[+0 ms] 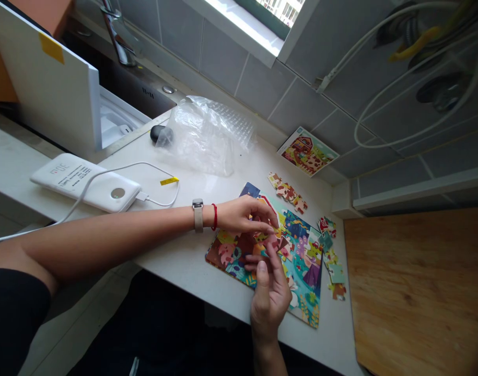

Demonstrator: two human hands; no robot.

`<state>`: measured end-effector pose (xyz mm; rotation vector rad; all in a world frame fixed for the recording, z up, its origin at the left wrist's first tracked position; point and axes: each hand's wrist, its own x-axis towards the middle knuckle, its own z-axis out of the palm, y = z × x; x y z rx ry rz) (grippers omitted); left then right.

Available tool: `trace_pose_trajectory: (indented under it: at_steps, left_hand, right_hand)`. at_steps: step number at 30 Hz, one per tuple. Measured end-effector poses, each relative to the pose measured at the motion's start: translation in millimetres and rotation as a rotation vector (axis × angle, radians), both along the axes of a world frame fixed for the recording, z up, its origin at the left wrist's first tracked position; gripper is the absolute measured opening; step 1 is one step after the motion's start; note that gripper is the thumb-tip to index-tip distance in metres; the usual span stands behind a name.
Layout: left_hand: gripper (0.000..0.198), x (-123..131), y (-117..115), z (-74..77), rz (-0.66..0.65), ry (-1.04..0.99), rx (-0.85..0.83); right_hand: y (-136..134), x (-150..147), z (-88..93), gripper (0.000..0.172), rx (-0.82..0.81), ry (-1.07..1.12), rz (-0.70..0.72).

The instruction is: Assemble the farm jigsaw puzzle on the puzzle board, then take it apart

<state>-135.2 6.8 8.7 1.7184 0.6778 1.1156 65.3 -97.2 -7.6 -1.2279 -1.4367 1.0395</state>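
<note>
Left arm [117,237]: extended from the left edge, forearm nearly level, wrist [205,218] almost straight. Left hand [242,213]: back uppermost, fingers curved downward, thumb extended beneath; closure uncertain. Right hand [270,300]: raised from the lower edge, palm turned inward, fingers loosely bent, thumb upright and apart, just below the left fingertips.
</note>
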Motion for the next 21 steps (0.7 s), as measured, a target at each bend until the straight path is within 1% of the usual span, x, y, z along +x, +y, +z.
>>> trace_pose_trajectory:
  at_steps: [2, 5, 7, 10, 12, 14, 15, 17, 19, 21]
  left_hand:
    - [0.013, 0.4, 0.8, -0.8, 0.018, -0.015, -0.017]
    - [0.014, -0.5, 2.1, 0.1, 0.012, -0.027, -0.067]
    - [0.013, -1.2, 2.2, 1.6, -0.027, -0.027, -0.109]
    - [0.011, -1.3, 0.2, 4.0, -0.130, -0.024, -0.172]
    - [0.020, -1.5, -2.5, 5.9, -0.218, -0.007, -0.206]
    - [0.038, -2.5, -5.4, 8.6, -0.268, 0.017, -0.228]
    - [0.047, -3.2, -6.6, 10.1, -0.266, 0.015, -0.240]
    - [0.061, -4.5, -7.9, 12.7, -0.213, -0.023, -0.284]
    - [0.070, -4.6, -7.5, 13.4, -0.121, -0.079, -0.327]
    - [0.076, -3.0, -5.8, 11.9, 0.001, -0.108, -0.336]
  right_hand:
    - [-0.9, 0.9, -0.8, 0.044, -0.027, 0.041, -0.008]
    - [-1.0, 3.0, -3.8, 0.052, -0.050, 0.114, -0.064]
    - [-0.1, 4.1, -6.4, 0.053, -0.053, 0.147, -0.119]
    - [2.0, 4.4, -9.8, 0.046, -0.048, 0.170, -0.190]
    - [3.1, 3.8, -11.4, 0.042, -0.034, 0.171, -0.213]
    - [3.6, 3.5, -12.4, 0.042, -0.025, 0.148, -0.215]
    - [3.7, 3.9, -12.7, 0.042, -0.026, 0.126, -0.208]
    - [3.7, 6.7, -12.2, 0.041, -0.030, 0.062, -0.179]
    - [4.2, 12.1, -10.1, 0.038, -0.026, -0.056, -0.110]
    - [5.3, 18.9, -6.0, 0.034, 0.002, -0.222, -0.009]
